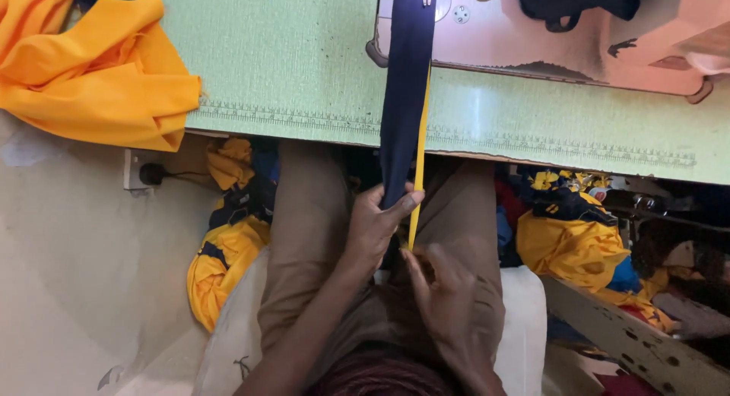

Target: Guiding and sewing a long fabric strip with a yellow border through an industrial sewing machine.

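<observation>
A long navy fabric strip (405, 99) with a thin yellow edging (419, 168) runs from the sewing machine (532, 39) at the top, over the green table (289, 61), down to my lap. My left hand (376, 225) pinches the navy strip near its lower end, thumb across it. My right hand (449, 297) sits just below, fingertips holding the bottom of the yellow edging. Both hands are over my tan trousers (304, 236).
A heap of orange-yellow cloth (91, 61) lies on the table's left end. Yellow and navy garments (228, 244) are piled on the floor left of my legs, more garments (570, 236) on the right. A wall socket with a plug (144, 172) sits under the table edge.
</observation>
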